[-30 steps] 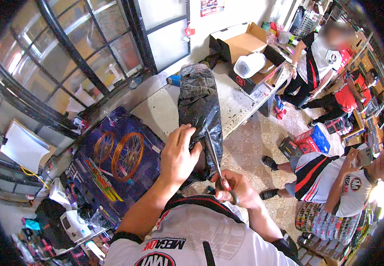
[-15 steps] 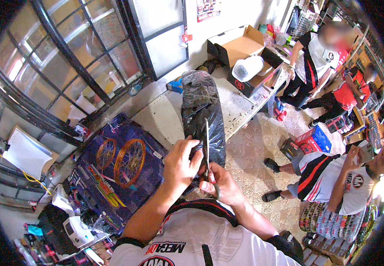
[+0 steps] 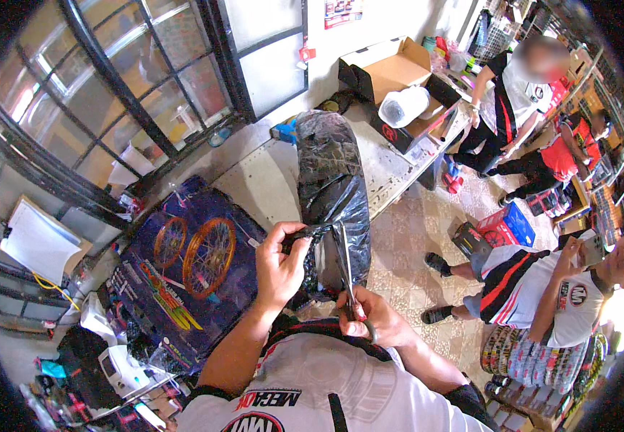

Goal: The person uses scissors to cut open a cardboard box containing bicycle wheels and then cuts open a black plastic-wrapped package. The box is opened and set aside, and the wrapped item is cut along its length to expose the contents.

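A long bundle wrapped in black plastic (image 3: 328,155) lies on the white table, its near end toward me. My left hand (image 3: 281,268) is closed at the left of that near end, pinching a twisted strip of the black plastic (image 3: 313,232) and holding it out taut. In my right hand (image 3: 374,320) is a pair of scissors (image 3: 348,268), gripped by the handles, which the fingers partly cover. Its metal blades point away from me, slightly apart, with the tips at the plastic strip. Whether the blades touch the strip I cannot tell.
A dark blue printed sheet with wheel pictures (image 3: 190,266) lies at the left. Farther along the table (image 3: 254,176) stands an open cardboard box (image 3: 403,68) with a clear plastic container (image 3: 403,107). Several people are at the right, one (image 3: 535,288) close by near stacked tires (image 3: 535,358).
My left hand has moved left, away from the scissors, drawing the plastic strip out. My right hand has shifted slightly right and nearer to me; the scissor blades now stand apart.
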Action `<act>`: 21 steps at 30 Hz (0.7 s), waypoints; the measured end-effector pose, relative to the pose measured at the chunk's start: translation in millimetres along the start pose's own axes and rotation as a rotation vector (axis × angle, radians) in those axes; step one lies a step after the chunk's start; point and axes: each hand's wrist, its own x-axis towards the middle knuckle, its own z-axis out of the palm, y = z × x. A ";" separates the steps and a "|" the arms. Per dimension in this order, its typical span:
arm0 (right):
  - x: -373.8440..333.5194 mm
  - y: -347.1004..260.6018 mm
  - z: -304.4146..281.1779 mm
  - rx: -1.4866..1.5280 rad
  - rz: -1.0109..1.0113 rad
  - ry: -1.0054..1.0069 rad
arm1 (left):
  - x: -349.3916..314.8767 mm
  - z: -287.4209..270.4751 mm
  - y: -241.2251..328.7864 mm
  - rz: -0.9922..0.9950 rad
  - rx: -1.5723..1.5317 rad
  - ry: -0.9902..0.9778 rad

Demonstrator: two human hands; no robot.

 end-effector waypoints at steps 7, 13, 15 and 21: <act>35.6 -4.8 7.0 -0.128 -0.161 0.252 | -10.8 -0.4 2.4 0.000 0.115 -0.107; 24.1 -21.8 -0.5 0.086 -0.031 0.154 | -0.3 -5.2 -12.7 -0.400 -0.490 0.090; 18.9 -27.3 -10.0 0.169 -0.010 0.114 | 4.5 -6.2 -19.1 -0.556 -0.738 0.047; 12.0 -49.6 -50.6 -0.361 0.014 0.171 | 9.6 0.6 -29.6 -0.218 -0.250 0.171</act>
